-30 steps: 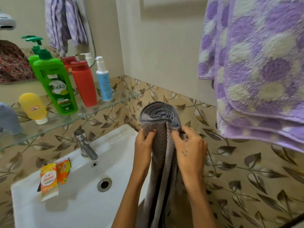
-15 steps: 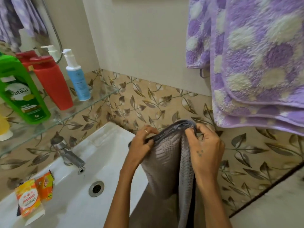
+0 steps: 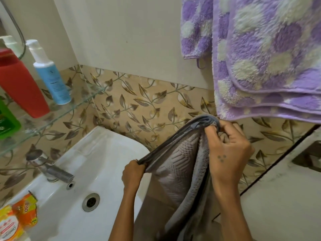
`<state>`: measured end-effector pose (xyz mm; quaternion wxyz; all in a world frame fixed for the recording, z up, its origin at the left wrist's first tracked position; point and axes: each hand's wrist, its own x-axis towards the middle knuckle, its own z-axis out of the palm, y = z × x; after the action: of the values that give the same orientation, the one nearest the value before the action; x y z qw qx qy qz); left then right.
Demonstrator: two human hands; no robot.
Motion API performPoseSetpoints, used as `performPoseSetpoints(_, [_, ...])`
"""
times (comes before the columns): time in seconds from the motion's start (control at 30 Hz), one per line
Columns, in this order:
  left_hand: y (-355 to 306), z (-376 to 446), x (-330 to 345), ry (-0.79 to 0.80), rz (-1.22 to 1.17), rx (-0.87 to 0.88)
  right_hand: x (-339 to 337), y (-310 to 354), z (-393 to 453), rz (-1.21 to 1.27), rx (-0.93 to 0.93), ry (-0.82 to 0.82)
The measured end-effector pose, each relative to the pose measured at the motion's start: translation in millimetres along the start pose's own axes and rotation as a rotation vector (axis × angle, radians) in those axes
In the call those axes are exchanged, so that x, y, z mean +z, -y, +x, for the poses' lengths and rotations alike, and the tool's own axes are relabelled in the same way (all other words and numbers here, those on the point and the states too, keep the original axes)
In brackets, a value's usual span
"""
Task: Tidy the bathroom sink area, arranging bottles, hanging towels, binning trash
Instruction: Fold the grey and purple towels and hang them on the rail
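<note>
Right of centre in the frame, 2 hands have a grey towel (image 3: 177, 173) stretched between them. Her right hand (image 3: 229, 153) pinches the folded top edge up high, fingers curled tight round the cloth, just beneath the hem of a purple patterned towel (image 3: 267, 66) hanging at the upper right. Lower and to the left, the left hand (image 3: 132, 174) grips the same edge, fist closed on it, so the border runs on a slant from one hand to the other. All the remaining grey cloth drops straight down between both forearms and out past the bottom of the frame.

Down at the lower left sits the white sink (image 3: 97, 153), with a chrome tap (image 3: 52, 168) over it and 2 orange and yellow packets (image 3: 17, 218) lying on its near rim. Above that, at the left edge, a glass shelf (image 3: 57, 115) carries a red bottle (image 3: 20, 86), a blue pump bottle (image 3: 50, 75) just beside it, and a green bottle (image 3: 7, 120) cut off by the frame.
</note>
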<state>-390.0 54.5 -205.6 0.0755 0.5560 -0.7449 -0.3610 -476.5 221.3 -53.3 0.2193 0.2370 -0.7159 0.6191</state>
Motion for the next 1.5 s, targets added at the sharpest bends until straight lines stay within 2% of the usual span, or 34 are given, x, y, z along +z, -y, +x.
performPoseSetpoints(0.07, [4.8,3.1,-4.0,0.002,-0.099,-0.085,-0.6,2.3,-0.4,0.028,-0.028,-0.007])
performPoseSetpoints(0.13, [6.6,6.8,-8.6,0.047,-0.317,-0.146,-0.8,3.0,-1.4,0.021,-0.054,-0.014])
performPoseSetpoints(0.3, [-3.0,9.2,-27.7,0.137,-1.176,-0.290,-3.2,-0.4,-0.1,-0.043,-0.045,-0.103])
performPoseSetpoints(0.37, [-6.9,7.1,-37.7,0.105,-1.357,-0.245,-6.1,-3.0,0.5,-0.070,-0.029,-0.113])
performPoseSetpoints(0.47, [-15.7,2.5,-50.0,0.059,-1.452,-0.068,-9.2,-3.2,-0.6,-0.054,-0.002,-0.065])
performPoseSetpoints(0.53, [-25.2,-2.8,-55.7,0.071,-1.391,0.096,-9.8,-0.9,-2.5,0.004,0.039,-0.044])
performPoseSetpoints(0.6, [-34.9,-9.3,-59.4,0.024,-1.162,0.293,-8.1,3.8,-6.0,0.069,0.054,-0.032])
performPoseSetpoints(0.67, [-44.0,-16.9,-64.3,-0.072,-1.007,0.456,-4.9,11.1,-13.2,0.100,-0.003,-0.033])
performPoseSetpoints(0.73, [-54.7,-24.0,-73.4,-0.122,-0.978,0.608,-1.0,19.5,-21.3,0.115,-0.066,-0.042])
performPoseSetpoints(0.83, [-77.0,-27.4,-96.1,-0.129,-0.983,0.814,2.1,34.0,-19.3,0.058,-0.203,-0.023])
performPoseSetpoints(0.93, [-103.2,-30.1,-134.4,-0.247,-0.914,0.995,-2.4,56.6,9.4,-0.108,-0.459,-0.033])
performPoseSetpoints(1.03, [-125.0,-25.9,-185.7,-0.387,-0.725,1.086,-4.9,80.8,47.7,-0.276,-0.681,-0.021])
performPoseSetpoints(1.17, [-153.1,-16.7,-256.4,-0.596,-0.239,1.129,-2.0,122.6,88.1,-0.436,-0.797,0.030])
performPoseSetpoints(1.27, [-175.4,-15.6,-305.7,-0.708,0.007,1.148,4.6,162.8,114.6,-0.416,-0.882,0.043])
performPoseSetpoints(1.37, [-197.3,-16.7,-355.3,-0.888,0.092,1.152,13.9,202.2,141.2,-0.295,-0.955,0.070])
performPoseSetpoints(1.47, [-224.6,-24.5,-397.2,-1.215,0.087,1.165,28.2,234.2,171.1,-0.255,-1.001,0.112])
performPoseSetpoints(1.5, [-235.0,-27.1,-410.2,-1.266,0.071,1.140,34.2,244.0,180.8,-0.272,-1.019,0.113])
